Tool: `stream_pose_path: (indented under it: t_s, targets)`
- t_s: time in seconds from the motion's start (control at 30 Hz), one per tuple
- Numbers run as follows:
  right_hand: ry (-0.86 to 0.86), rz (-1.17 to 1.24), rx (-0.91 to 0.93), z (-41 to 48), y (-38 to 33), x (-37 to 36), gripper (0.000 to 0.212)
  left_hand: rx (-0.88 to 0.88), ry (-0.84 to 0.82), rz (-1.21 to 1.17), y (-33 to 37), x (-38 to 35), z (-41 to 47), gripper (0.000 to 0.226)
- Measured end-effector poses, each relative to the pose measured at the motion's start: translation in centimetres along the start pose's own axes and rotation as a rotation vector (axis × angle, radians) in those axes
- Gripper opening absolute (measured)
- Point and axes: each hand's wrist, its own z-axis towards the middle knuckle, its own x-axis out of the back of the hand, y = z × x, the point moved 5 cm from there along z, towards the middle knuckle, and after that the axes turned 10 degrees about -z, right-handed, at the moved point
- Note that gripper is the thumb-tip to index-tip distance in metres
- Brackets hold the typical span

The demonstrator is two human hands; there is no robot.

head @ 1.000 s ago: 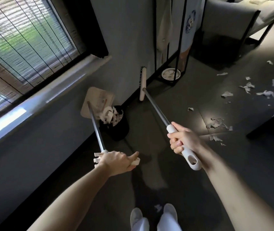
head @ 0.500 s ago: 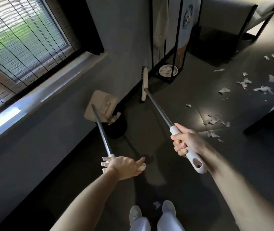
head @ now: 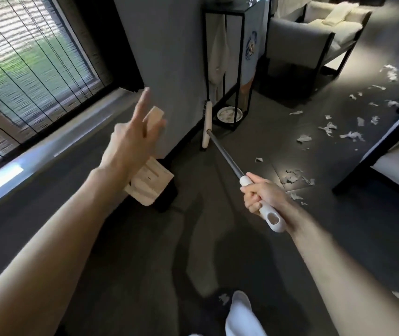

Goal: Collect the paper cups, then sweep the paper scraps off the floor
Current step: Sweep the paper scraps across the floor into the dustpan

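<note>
L hand point(head: 125, 146): raised and blurred, fingers straight & spread, gripping nothing that shows.
R hand point(head: 260, 196): fingers curled tight round the white grip of the broom point(head: 225, 156), its head on edge at the wall base.
Dustpan point(head: 148, 184): just behind L hand, leaning over a black bin point(head: 167, 197).
Task things: paper scraps point(head: 328, 127) strewn on the floor point(head: 254, 251) at right, well apart from the broom head; a few lie nearer R hand. Paper cups: none in view.
Risk: dustpan looks unheld, so it may tip off the bin & spill; contents hidden. A one-handed swing could knock the metal rack point(head: 239, 57). Hard strokes prob. scatter light scraps under the armchair point(head: 315, 37).
Surface: dark, smooth floor w/ patchy daylight; scraps should slide easily.
Room: window point(head: 28, 69) w/ blinds at left, grey wall, clothes hanging in the rack.
</note>
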Motion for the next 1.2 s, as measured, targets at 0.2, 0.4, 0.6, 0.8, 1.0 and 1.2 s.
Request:
stream_pose_path:
  t_s: [0.2, 0.4, 0.6, 0.8, 1.0, 1.2]
  targets:
    - [0.130, 0.030, 0.069, -5.6, 5.5, -0.9, 0.065, -0.042, -0.165, -0.113, -1.9, -2.0, -4.4, 0.063]
    - [0.301, 0.084, 0.070, -13.7, 12.3, 2.1, 0.069, -0.136, -0.482, -0.232, 0.2, -12.7, -12.3, 0.067]
    - [0.526, 0.278, 0.026, -23.8, 21.7, 8.0, 0.072, -0.299, -0.808, -0.224, 8.0, -22.4, -21.5, 0.067]
    - [0.729, 0.510, 0.015, -33.7, 30.5, 15.3, 0.040, -0.451, -1.100, -0.241, 16.8, -30.7, -34.2, 0.068]
    - [0.884, 0.624, -0.008, -45.0, 38.8, 26.7, 0.019, -0.635, -1.230, -0.174, 29.0, -40.1, -45.9, 0.067]
    - [1.000, 0.611, 0.007, -56.1, 42.2, 39.4, 0.031, -0.729, -1.193, -0.209, 43.4, -48.4, -54.2, 0.068]
